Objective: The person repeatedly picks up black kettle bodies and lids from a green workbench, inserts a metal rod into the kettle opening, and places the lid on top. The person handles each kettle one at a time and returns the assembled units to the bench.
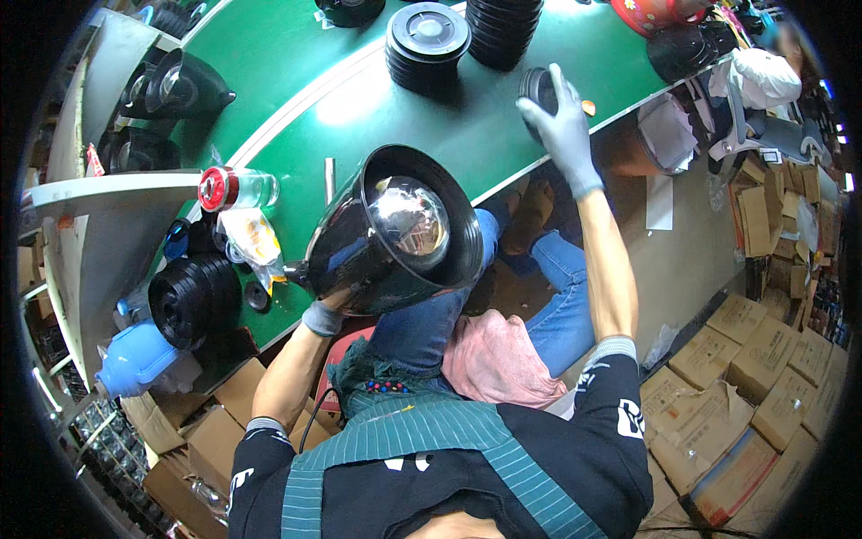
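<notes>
A glossy black jug-shaped shell (346,256) is tilted above my lap, its wide mouth toward the upper right. Inside the mouth shows a shiny silver dome (409,220). My left hand (321,319), in a grey glove, supports the shell from below; its fingers are mostly hidden behind it. Over the table's right edge, my gloved right hand (558,117) is closed around a black ribbed round part (535,101), thumb on the near side. Beyond it stand stacks of black round lids (429,49), one topped by a grey disc.
A green table (296,81) bears a red-capped clear jar (235,189), a yellow-and-white packet (253,241) and a metal tube (329,178). More black shells (175,85) rest at the left, near a black ringed stack (199,298) and blue bottle (139,359). Cartons (732,404) cover the right floor.
</notes>
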